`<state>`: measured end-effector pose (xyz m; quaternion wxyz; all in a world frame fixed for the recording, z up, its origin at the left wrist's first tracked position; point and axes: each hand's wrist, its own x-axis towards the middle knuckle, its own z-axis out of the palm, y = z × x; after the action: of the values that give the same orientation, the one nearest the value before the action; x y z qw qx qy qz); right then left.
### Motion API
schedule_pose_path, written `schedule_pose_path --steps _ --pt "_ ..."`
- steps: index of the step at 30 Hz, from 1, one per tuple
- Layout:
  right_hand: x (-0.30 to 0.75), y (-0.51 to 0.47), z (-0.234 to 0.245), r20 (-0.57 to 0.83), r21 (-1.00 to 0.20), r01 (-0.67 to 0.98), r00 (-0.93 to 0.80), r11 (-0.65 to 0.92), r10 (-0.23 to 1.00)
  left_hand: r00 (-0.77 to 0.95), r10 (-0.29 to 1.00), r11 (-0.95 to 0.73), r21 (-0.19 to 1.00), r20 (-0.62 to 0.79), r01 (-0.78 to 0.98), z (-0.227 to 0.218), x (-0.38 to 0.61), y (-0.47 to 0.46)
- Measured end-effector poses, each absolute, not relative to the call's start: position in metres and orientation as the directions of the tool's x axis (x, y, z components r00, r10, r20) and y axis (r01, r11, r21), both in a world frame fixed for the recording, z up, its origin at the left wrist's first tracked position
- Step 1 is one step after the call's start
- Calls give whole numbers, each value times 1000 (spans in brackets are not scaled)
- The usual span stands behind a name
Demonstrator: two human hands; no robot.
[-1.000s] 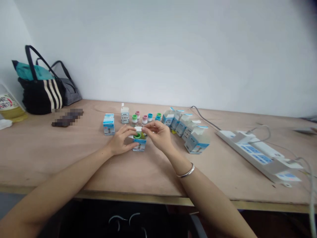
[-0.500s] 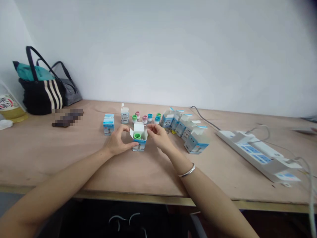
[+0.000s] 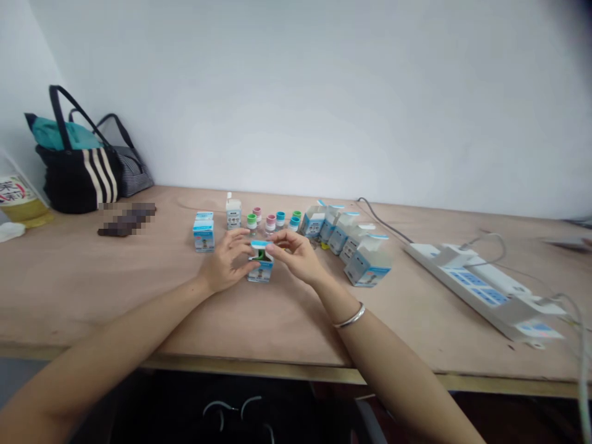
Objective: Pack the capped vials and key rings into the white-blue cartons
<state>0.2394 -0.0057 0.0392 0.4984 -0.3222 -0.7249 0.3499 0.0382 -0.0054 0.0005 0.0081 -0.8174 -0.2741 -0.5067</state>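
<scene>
A small blue-and-white carton (image 3: 260, 268) stands on the plywood table (image 3: 115, 296) between my hands. Its white lid is folded partly down, and a green cap shows inside. My left hand (image 3: 225, 261) grips its left side, while the fingertips of my right hand (image 3: 293, 254) pinch its top right corner. Just behind stand several small bottles with pink, green and blue caps, such as the pink-capped bottle (image 3: 271, 222). Further right, a row of open cartons (image 3: 340, 239) stands. Two closed cartons (image 3: 203, 236) are stacked left of my hands.
A white upright carton (image 3: 234, 213) stands behind my hands. A striped black tote bag (image 3: 78, 179) and a grey bag lean by the wall at left. A white power strip (image 3: 481, 290) with cables lies at right. The table's front edge (image 3: 231, 364) runs below my forearms.
The carton's white lid, upright half a second ago, has folded down over the opening and now partly hides the green cap. My hands have closed in on the carton's top.
</scene>
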Motion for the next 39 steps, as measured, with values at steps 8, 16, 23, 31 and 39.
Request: schedule_pose_path --steps 8,16,23,31,39 --pt "246 -5 41 648 -544 335 -414 769 639 310 487 -828 318 816 462 -1 36 -4" --pt "246 -8 42 654 -536 309 -437 786 618 351 443 -842 248 825 479 1 37 -4" --pt "250 -9 48 597 -352 330 -642 876 481 413 371 -875 163 832 456 1 34 -4" --pt "252 -7 48 608 -300 332 -656 894 448 593 395 -827 -9 702 562 7 39 -6" --pt "255 -3 37 620 -269 434 -605 860 500 489 623 -534 -126 611 836 20 15 11"
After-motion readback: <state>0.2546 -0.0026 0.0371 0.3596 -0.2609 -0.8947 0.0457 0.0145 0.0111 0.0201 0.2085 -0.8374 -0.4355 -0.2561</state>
